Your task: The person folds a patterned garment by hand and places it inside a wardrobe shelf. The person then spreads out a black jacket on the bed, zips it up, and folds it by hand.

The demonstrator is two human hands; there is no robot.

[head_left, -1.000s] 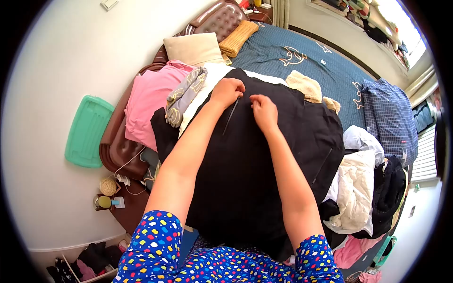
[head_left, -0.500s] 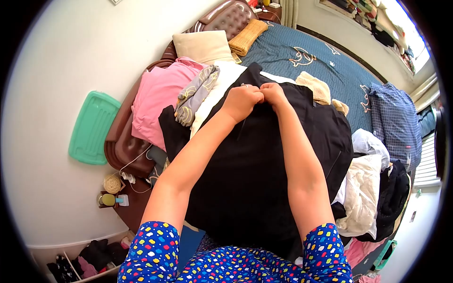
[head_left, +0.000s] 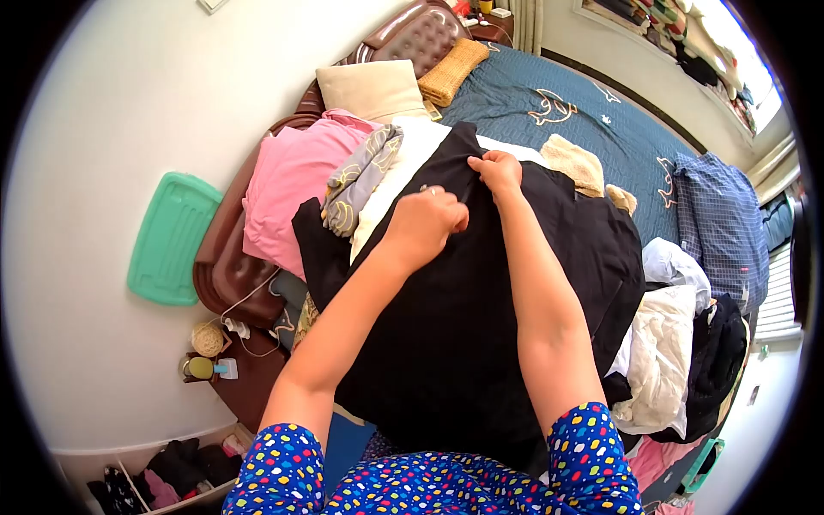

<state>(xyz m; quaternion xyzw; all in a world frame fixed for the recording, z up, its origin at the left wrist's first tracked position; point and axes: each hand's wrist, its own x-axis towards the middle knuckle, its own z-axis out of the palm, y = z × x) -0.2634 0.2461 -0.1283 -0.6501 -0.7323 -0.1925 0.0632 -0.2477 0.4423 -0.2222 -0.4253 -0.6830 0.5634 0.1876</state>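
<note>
A black jacket (head_left: 412, 343) lies spread out over the near part of the bed, its collar end pointing away from me. My right hand (head_left: 499, 173) pinches the jacket's front edge near the top. Lower and to the left, my left hand (head_left: 427, 225) is closed just over the jacket front. Its curled fingers hide whatever they may hold. White cloth (head_left: 410, 146) shows from under the jacket, beside a rolled grey patterned cloth (head_left: 365, 176).
Pink bedding (head_left: 300, 180), a beige cushion (head_left: 378, 90) and a woven pillow (head_left: 455, 73) lie towards the headboard. On the right are a cream garment (head_left: 657, 352) and a blue checked cloth bundle (head_left: 719, 223). A drawer (head_left: 142, 446) with clothes is at lower left.
My left hand has parted from my right hand and moved down and towards me along the jacket front. The right hand stays at the upper edge, still pinching.
</note>
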